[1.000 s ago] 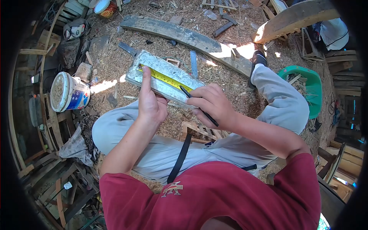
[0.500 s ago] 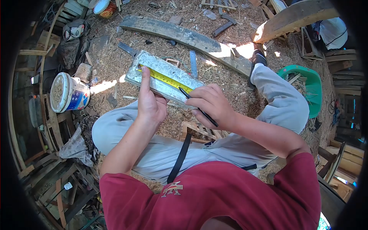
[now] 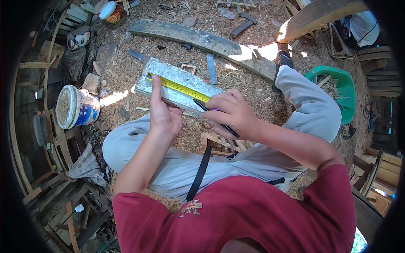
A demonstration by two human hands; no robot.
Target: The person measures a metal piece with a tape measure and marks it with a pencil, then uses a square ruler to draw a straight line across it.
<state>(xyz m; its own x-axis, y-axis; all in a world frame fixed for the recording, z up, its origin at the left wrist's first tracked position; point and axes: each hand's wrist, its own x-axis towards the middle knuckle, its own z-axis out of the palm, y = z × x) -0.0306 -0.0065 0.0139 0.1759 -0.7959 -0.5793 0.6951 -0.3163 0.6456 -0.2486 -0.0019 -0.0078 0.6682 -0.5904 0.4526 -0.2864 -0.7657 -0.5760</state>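
Observation:
A weathered, pale grey block (image 3: 179,72), with a rough top, is held above my lap. Along its near edge runs the yellow blade of a tape measure (image 3: 179,87). My left hand (image 3: 163,110) grips the block from the near left side, its thumb pressing the blade's end down on the top. Between the fingers of my right hand (image 3: 232,113) is a black pen (image 3: 201,105), slanted, its tip at the blade's near edge. The blade runs under the right fingers, where a small purple part shows; the tape's case is hidden.
A long curved timber (image 3: 198,40) lies across the shavings-covered ground ahead. To the right is a green tub (image 3: 348,95) with wood scraps, to the left a white bucket (image 3: 69,107). A small slatted wooden frame (image 3: 211,141) sits between my legs.
The pen tip has shifted slightly left and down, away from the blade's middle toward its near edge. The block and left hand keep nearly the same place.

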